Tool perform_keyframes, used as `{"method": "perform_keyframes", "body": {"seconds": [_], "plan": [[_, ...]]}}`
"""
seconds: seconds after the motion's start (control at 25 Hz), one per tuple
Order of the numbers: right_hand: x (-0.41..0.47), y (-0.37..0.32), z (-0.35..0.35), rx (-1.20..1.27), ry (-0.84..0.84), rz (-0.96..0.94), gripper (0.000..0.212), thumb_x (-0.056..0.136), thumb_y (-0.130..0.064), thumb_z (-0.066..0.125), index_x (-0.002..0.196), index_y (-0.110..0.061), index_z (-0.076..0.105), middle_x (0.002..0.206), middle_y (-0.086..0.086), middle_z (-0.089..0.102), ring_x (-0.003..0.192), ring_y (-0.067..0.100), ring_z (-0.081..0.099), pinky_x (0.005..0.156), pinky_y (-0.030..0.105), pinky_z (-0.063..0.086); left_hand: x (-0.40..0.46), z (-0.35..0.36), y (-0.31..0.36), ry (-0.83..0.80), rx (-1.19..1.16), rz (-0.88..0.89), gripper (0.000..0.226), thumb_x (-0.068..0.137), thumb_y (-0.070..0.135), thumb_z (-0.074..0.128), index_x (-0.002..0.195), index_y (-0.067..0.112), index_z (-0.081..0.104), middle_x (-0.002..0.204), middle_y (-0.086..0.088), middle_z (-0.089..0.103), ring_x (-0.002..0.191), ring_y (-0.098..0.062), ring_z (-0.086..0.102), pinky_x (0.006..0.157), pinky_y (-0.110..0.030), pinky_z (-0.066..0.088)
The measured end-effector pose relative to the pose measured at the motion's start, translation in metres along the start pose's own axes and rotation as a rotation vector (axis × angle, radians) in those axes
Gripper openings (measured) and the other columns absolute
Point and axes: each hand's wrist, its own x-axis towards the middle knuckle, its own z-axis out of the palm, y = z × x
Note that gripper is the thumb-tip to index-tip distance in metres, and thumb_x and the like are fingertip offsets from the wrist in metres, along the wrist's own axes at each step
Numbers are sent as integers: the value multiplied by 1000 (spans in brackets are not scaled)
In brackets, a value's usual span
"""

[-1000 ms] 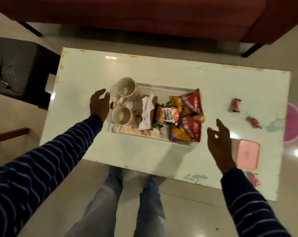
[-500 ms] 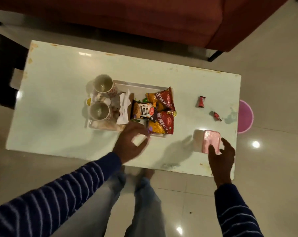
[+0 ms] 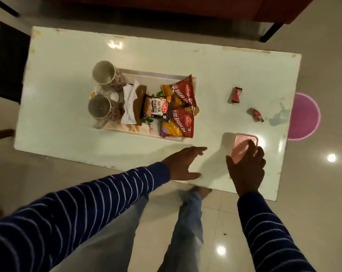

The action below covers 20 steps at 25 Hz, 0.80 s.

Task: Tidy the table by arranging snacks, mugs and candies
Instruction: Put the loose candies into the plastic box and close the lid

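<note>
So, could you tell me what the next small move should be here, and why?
Probably lift the pink box and carry it toward the two red candies. The right hand is already wrapped around the box, the candies lie loose on the table beyond it, and the left hand is open and empty beside it, free to help with the lid.

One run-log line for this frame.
right hand: gripping pink lidded plastic box | left hand: open, empty | two red-wrapped candies: loose on white table
</note>
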Motion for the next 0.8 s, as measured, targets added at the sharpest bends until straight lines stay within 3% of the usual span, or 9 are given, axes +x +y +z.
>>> {"method": "perform_keyframes", "body": {"seconds": [0.12, 0.28, 0.36, 0.44, 0.56, 0.72, 0.8], "plan": [[5, 13, -4, 179, -52, -26, 86, 76, -40, 77, 146, -21, 29, 145, 14, 38, 124, 40, 45, 88, 49, 52, 21, 19, 16, 44, -22, -57, 106, 76, 35, 81, 155, 28, 10, 155, -1, 33, 139, -20, 38, 106, -40, 46], [-1, 15, -24, 362, -98, -117, 89, 73, -46, 81, 145, -20, 36, 143, 9, 45, 127, 31, 46, 95, 31, 36, 45, 29, 49, 209, -34, -1, 130, 63, 42, 90, 156, 23, 1, 162, -4, 16, 145, -24, 29, 113, -38, 36], [-15, 10, -38, 433, -118, -119, 90, 72, -50, 81, 145, -21, 39, 143, 7, 47, 126, 28, 48, 94, 30, 38, 53, 33, 67, 308, -38, 36, 133, 58, 48, 91, 156, 17, 5, 162, -6, 18, 146, -25, 27, 114, -31, 27], [-28, 4, -51, 524, -116, -97, 88, 72, -50, 81, 144, -20, 42, 141, 5, 50, 125, 26, 50, 99, 35, 44, 55, 35, 79, 376, -67, 52, 127, 60, 47, 90, 155, 14, 11, 161, -8, 22, 146, -26, 26, 116, -33, 23], [-42, 2, -65, 549, -116, -77, 84, 73, -46, 81, 144, -19, 45, 139, 7, 53, 124, 26, 53, 103, 45, 49, 53, 33, 88, 402, -121, 63, 113, 65, 41, 87, 152, 12, 21, 156, -10, 31, 142, -27, 32, 116, -45, 31], [-47, 7, -75, 564, -163, -111, 78, 77, -39, 80, 143, -17, 46, 138, 6, 55, 123, 25, 54, 97, 33, 43, 45, 32, 90, 413, -138, 69, 104, 64, 37, 89, 145, 7, 31, 146, -12, 40, 133, -26, 41, 107, -47, 45], [-48, 6, -76, 545, -216, -128, 77, 78, -37, 79, 144, -16, 45, 138, 6, 55, 122, 22, 54, 95, 33, 47, 40, 32, 86, 414, -142, 59, 106, 60, 35, 92, 144, 6, 32, 144, -12, 40, 130, -26, 43, 105, -46, 47]]}}
